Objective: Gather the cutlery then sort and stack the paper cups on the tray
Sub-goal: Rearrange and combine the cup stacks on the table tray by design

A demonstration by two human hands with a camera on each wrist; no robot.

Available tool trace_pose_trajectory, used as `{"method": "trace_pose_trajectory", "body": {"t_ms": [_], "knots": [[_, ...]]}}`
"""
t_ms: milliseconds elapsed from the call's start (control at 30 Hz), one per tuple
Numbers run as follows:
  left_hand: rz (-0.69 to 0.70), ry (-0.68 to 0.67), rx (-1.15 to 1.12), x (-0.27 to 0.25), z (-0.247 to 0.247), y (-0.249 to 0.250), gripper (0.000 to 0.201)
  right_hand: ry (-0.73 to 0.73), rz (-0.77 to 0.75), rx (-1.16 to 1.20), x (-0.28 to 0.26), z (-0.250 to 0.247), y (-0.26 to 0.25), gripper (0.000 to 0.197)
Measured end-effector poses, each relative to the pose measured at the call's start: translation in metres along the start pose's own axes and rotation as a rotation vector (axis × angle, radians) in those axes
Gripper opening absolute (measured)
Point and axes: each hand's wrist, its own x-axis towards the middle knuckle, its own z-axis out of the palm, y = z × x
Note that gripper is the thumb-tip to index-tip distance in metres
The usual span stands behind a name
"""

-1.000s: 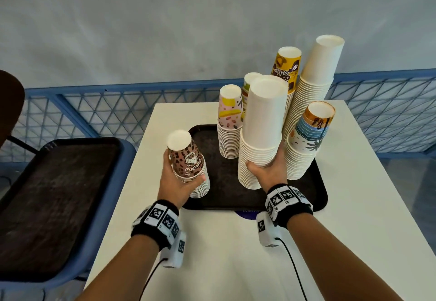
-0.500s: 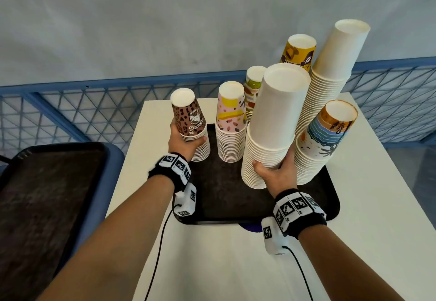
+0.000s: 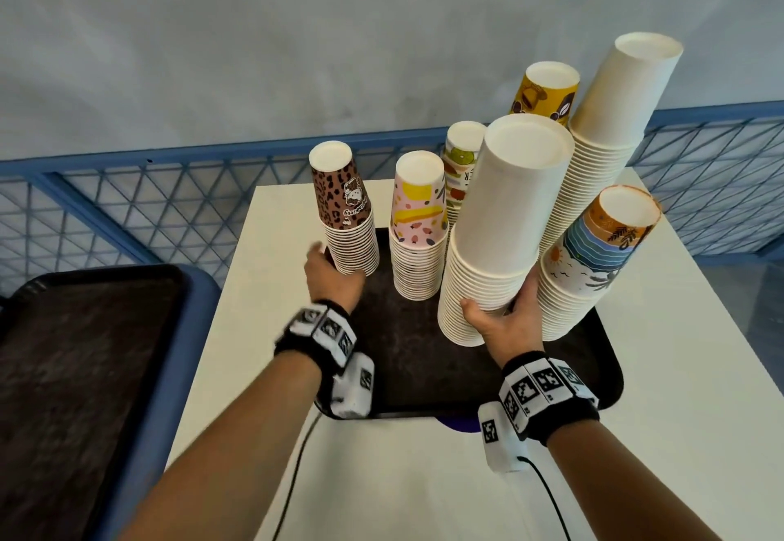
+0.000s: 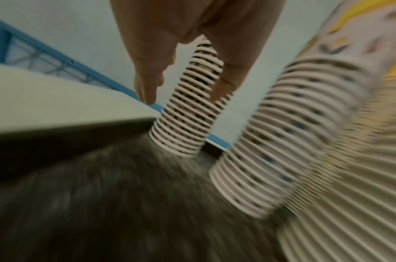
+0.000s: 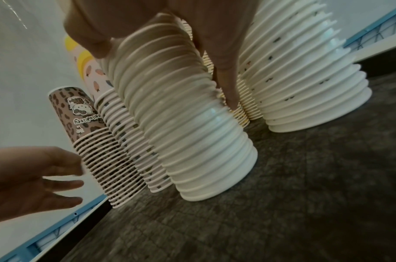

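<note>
On the dark tray (image 3: 407, 375) stand several upside-down stacks of paper cups. The leopard-print stack (image 3: 345, 218) (image 5: 96, 141) sits at the tray's back left, beside the pink and yellow stack (image 3: 418, 235). My left hand (image 3: 333, 281) (image 5: 37, 177) is just in front of it, its fingers (image 4: 147, 88) spread to either side and not closed on it. My right hand (image 3: 500, 315) grips the lower part of the plain white stack (image 3: 500, 218) (image 5: 181, 106), thumb on the left and fingers behind. No cutlery is in view.
Behind and to the right stand a taller white stack (image 3: 611, 124), a yellow stack (image 3: 547, 90), a fruit-print stack (image 3: 462, 167) and a wave-print stack (image 3: 594, 252). A second dark tray (image 3: 85, 371) lies on a blue cart at the left. A blue mesh railing (image 3: 127, 209) runs behind the white table (image 3: 424, 477).
My left hand carried the leopard-print stack from the tray's front left to its back left, set it beside the pink stack and let go. My right hand kept hold of the white stack.
</note>
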Motion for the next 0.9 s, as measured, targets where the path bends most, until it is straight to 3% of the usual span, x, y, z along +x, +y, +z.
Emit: {"method": "trace_pose_trajectory", "body": {"t_ms": [67,200,300,633,800,900], "knots": [[0.048,-0.059,-0.031,-0.03,0.01,-0.008,0.063,-0.006,0.001,-0.011,0.0,0.0,-0.001,0.096],[0.119,-0.294,-0.014,-0.046,0.041,-0.01,0.087,-0.01,-0.011,-0.007,0.0,-0.001,-0.001,0.094],[0.189,-0.364,-0.038,-0.031,0.061,-0.001,0.09,-0.023,-0.016,-0.025,0.002,-0.001,0.002,0.1],[0.058,-0.165,0.001,0.005,0.085,0.021,0.081,-0.049,-0.001,0.006,0.006,-0.002,0.013,0.1],[-0.01,-0.169,0.034,0.002,0.087,0.025,0.09,-0.072,-0.019,0.047,0.006,-0.002,0.01,0.088],[-0.018,-0.247,0.106,-0.002,0.081,0.022,0.091,-0.075,-0.028,0.052,0.005,-0.002,0.008,0.086]]}}
